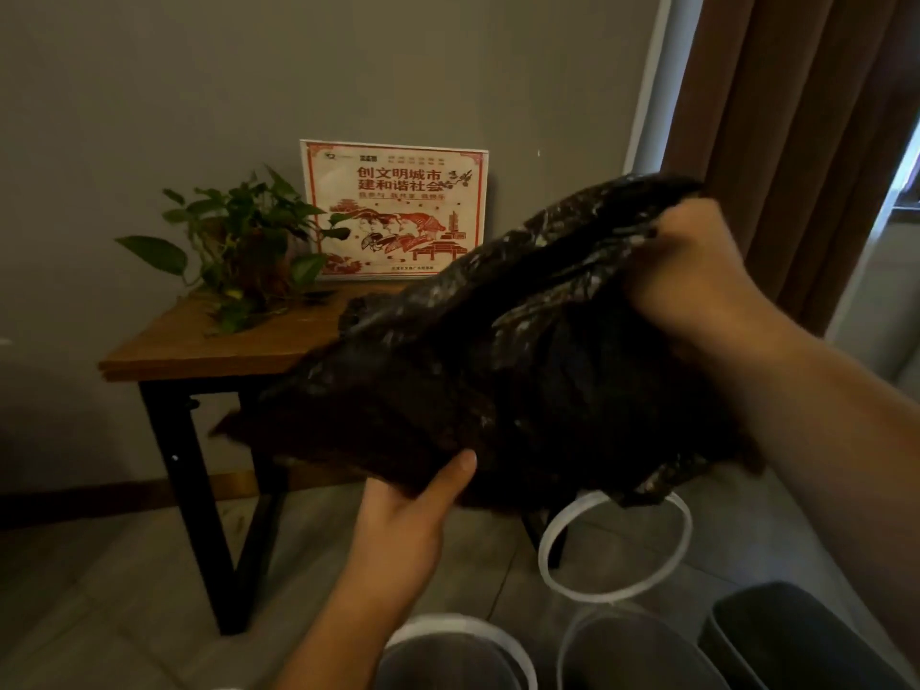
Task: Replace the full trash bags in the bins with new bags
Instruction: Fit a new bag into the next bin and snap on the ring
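Grey floor tiles (124, 565) cross the frame's bottom, where clear round white-rimmed bins (448, 662) stand beside a dark grey rectangular bin (796, 634). Above them the left-hand grip (413, 505) reaches up, its thumb pinching the lower edge of a crumpled black plastic trash bag (522, 351) at frame centre. The right-hand grip (697, 261), a clenched fist, clamps the bag's upper edge. Behind, on a wooden table (199, 341), a red-and-white poster (396, 211) reads "创文明城市 建和谐社会".

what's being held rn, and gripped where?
Both hands hold the black trash bag. The right hand grips its bunched upper end, and the left hand pinches its lower edge, thumb on top.
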{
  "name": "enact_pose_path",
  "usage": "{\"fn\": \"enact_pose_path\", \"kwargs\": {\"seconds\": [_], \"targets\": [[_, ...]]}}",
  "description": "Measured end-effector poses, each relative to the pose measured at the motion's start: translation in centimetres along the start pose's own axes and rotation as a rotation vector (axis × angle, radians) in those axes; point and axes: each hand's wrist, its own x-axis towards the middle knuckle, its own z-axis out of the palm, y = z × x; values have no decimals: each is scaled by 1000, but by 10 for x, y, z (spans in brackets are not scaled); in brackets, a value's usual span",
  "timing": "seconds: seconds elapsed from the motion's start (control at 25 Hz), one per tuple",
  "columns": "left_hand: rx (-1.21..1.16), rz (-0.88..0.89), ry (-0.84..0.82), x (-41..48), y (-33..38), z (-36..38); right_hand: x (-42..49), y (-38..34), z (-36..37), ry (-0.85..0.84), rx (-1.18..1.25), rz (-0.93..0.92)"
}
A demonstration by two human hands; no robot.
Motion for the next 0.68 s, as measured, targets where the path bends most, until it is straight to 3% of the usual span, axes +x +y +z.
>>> {"fn": "enact_pose_path", "kwargs": {"seconds": [0.04, 0.16, 0.24, 0.32, 0.48, 0.68], "targets": [[-33, 16, -58, -24, 2, -7, -3, -7, 10, -14, 76, 107], [-83, -74, -68, -71, -2, -39, -32, -10, 43, -149, -141, 272], [-120, -120, -48, -97, 2, -56, -79, -20, 62, -45, -192, 303], [-140, -145, 15, -115, 9, -68, -144, -34, 76, 60, -77, 246], [-130, -163, 114, -135, 21, -89, -274, -70, 115, -167, -82, 117], [-79, -246, 131, -152, 37, -104, -310, -77, 129, -326, -15, 347]]}}
